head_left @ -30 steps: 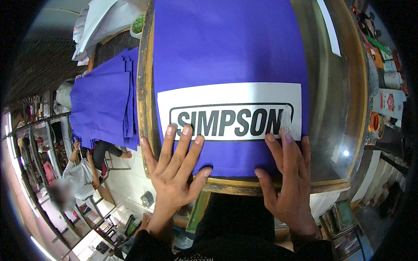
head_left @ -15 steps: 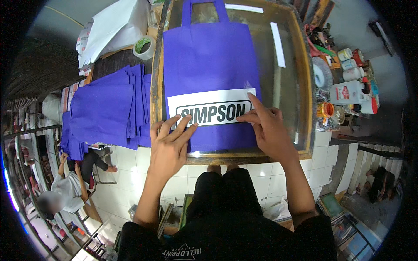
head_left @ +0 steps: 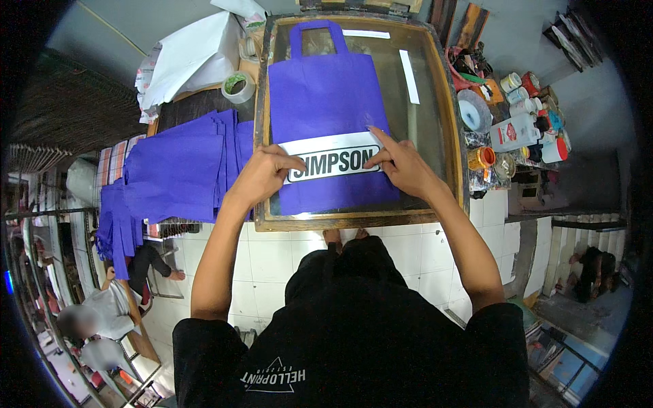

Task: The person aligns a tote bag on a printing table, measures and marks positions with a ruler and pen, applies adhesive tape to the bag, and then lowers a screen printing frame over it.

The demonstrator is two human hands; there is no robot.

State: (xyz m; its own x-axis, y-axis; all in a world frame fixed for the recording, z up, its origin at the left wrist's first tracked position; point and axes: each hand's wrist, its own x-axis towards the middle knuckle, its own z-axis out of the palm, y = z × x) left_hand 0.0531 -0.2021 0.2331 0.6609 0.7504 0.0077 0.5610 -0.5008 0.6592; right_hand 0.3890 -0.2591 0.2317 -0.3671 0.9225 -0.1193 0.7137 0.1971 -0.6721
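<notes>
A purple flat bag with two-strap handle point(head_left: 323, 88) lies on a wood-framed glass panel point(head_left: 425, 163). Across the bag's lower part lies a white printed sheet point(head_left: 326, 143) with black lettering inside a rounded border. At the sheet's left end, the curled fingers of my left hand point(head_left: 265, 173) close on its edge. My right hand point(head_left: 405, 166) is at the opposite end: index finger stretched to the upper corner, thumb apart from it on the sheet lower down. My palms hide part of both sheet ends.
Stacked purple bags point(head_left: 177, 170) lie to the left, near a tape roll point(head_left: 238, 87) and a white package point(head_left: 194, 61). Bottles and jars point(head_left: 517, 129) crowd the right side. White strips point(head_left: 408, 76) lie on the glass. A seated person point(head_left: 112, 309) is at lower left.
My left hand has gone from spread fingers on the sheet's lower edge to curled fingers at its left end. My right hand stays at the right end. The whole view has shifted.
</notes>
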